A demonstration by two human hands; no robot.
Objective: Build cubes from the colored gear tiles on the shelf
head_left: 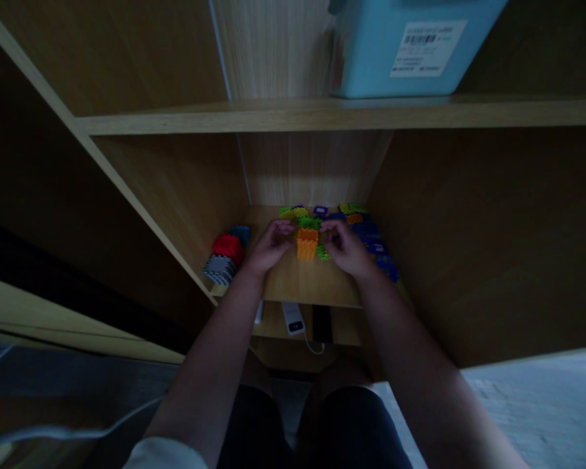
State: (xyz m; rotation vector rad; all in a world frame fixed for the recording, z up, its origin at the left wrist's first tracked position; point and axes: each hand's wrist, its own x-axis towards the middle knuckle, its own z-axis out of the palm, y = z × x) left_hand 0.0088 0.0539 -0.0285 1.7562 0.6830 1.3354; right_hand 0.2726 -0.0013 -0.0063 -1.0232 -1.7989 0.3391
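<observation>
My left hand [273, 244] is just left of an upright stack of orange puzzle tiles [307, 245] on the shelf. Its fingers are apart and curve toward a bright green tile [309, 223] behind the stack. On the other side, my right hand [344, 244] is also open, thumb and fingers spread, near the green tile's right end. Whether any fingertip touches the green tile is hard to tell in the dim light. Another green tile [323, 252] lies by my right thumb. Loose blue tiles [368, 236] spread out to the right of that hand.
Red tiles [228, 247], grey tiles [219, 268] and a blue piece [241, 233] are piled at the shelf's left. Yellow tiles [300, 212] lie at the back. Overhead, a shelf board [273, 118] bears a light-blue box [395, 52]. A white power bank [293, 318] with a cable sits below.
</observation>
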